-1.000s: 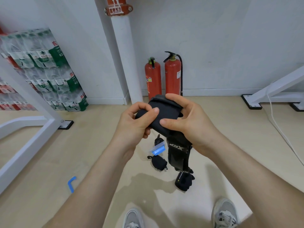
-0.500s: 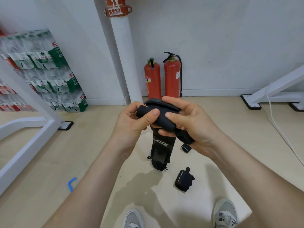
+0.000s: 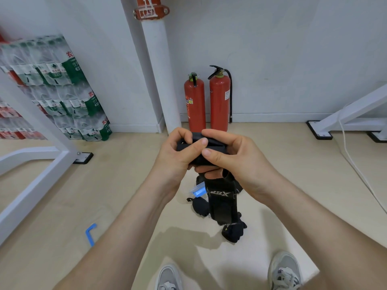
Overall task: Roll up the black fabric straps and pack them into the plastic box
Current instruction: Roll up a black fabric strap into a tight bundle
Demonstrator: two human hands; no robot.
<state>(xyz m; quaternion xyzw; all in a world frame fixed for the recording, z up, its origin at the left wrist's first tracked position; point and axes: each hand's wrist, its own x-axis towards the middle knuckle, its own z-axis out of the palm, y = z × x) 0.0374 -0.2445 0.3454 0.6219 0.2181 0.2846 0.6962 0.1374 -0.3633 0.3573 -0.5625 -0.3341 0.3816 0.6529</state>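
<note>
Both hands hold one black fabric strap (image 3: 222,204) in mid-air at the middle of the view. Its upper part is wound into a tight roll between my fingers, and its loose tail with white lettering hangs straight down. My left hand (image 3: 178,153) grips the roll's left end, thumb on top. My right hand (image 3: 232,158) wraps the right end, thumb pressed on the front. On the white floor mat below lie two rolled black straps (image 3: 200,207) (image 3: 234,232). A small clear plastic item with a blue part (image 3: 198,190) shows behind the tail.
Two red fire extinguishers (image 3: 207,101) stand against the wall beside a white pipe (image 3: 159,70). Packs of bottled water (image 3: 62,91) are stacked left, behind a white metal frame (image 3: 37,164). A blue bent piece (image 3: 90,234) lies on the floor; my shoes (image 3: 284,273) are below.
The roll has been wound further and my hands have drawn closer together on it. The hanging tail has swung from left to right and now covers part of the floor straps.
</note>
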